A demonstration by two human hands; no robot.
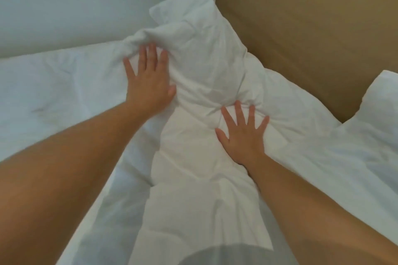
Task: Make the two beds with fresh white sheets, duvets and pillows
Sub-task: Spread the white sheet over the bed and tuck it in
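Left hand [148, 84]: open, palm down, flat on the left flank of the bunched white duvet [204, 75]. My fingers are straight and slightly spread, pointing away from me. The thumb lies against the fabric on the side facing the ridge. This hand holds nothing; it presses.

Right hand [243, 133]: open, palm down on the right side of the same duvet, nearer to me than the left hand. My fingers are splayed wide and straight. Creases in the fabric gather at the fingertips. This hand also holds nothing; it presses.

Duvet position: it forms one long crumpled ridge between my two forearms. It runs from the lower centre of the view up toward the corner where the white wall [86, 2] meets the brown headboard panel [312, 28]. Its far end stands raised in that corner, touching the panel. A twisted fold of it sits just beyond my left fingertips.

Surroundings: the ridge lies on the bed, on a wrinkled white sheet [53, 84] that spreads to the left as far as the wall. To the right, more white bedding lies flatter. A white pillow [381, 92] shows at the right edge, against the headboard panel and well apart from both hands.
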